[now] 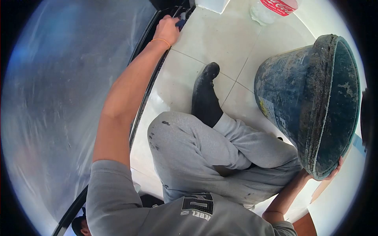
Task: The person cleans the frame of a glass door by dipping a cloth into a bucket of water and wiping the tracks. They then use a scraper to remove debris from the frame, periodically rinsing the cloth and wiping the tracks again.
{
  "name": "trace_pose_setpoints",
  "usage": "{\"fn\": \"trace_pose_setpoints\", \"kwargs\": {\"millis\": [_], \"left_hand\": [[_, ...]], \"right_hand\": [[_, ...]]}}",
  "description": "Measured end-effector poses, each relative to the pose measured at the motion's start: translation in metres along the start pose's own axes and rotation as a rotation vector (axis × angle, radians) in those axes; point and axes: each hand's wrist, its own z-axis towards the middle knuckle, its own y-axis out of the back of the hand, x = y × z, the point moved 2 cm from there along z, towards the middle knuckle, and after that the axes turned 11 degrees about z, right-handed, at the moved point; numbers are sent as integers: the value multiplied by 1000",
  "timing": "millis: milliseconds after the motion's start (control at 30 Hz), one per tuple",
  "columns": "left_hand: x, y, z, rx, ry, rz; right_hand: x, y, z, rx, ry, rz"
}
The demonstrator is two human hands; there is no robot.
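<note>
My left hand [167,30] reaches far forward along the black frame track [147,84], its fingers closed around a small dark blue and grey thing [181,23] whose kind I cannot make out. An orange band circles that wrist. On the other side, my right hand [334,172] grips the rim of a large dirty bucket [287,78]. The bucket is dark, tilted on its side with its mouth facing right, and crusted with dried residue. Some fingers of this hand are hidden behind the rim.
A glass panel [71,86] covered in plastic film stands along my left. A bottle with a red Coca-Cola label [278,6] is on the tiled floor [212,43] ahead. My crossed legs [189,145] and black-clad foot [206,96] lie between. Part of a person's head [80,225] shows lower left.
</note>
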Motion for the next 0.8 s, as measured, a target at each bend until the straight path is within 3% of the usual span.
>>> {"fn": "trace_pose_setpoints", "kwargs": {"millis": [100, 200, 333, 567, 700, 800], "left_hand": [[-7, -18, 39, -25, 61, 48], [-30, 1, 54, -134, 191, -171], [-19, 0, 58, -123, 99, -177], [-30, 19, 58, 77, 288, -127], [-23, 5, 60, -29, 320, -132], [-26, 5, 56, 20, 341, -50]], "right_hand": [[19, -13, 10, 59, -52, -84], [21, -21, 15, 59, 30, -108], [31, -30, 20, 92, 87, -192], [22, -18, 21, 149, 125, -117], [23, -20, 22, 174, 161, -221], [22, -18, 19, 144, 117, -193]]}}
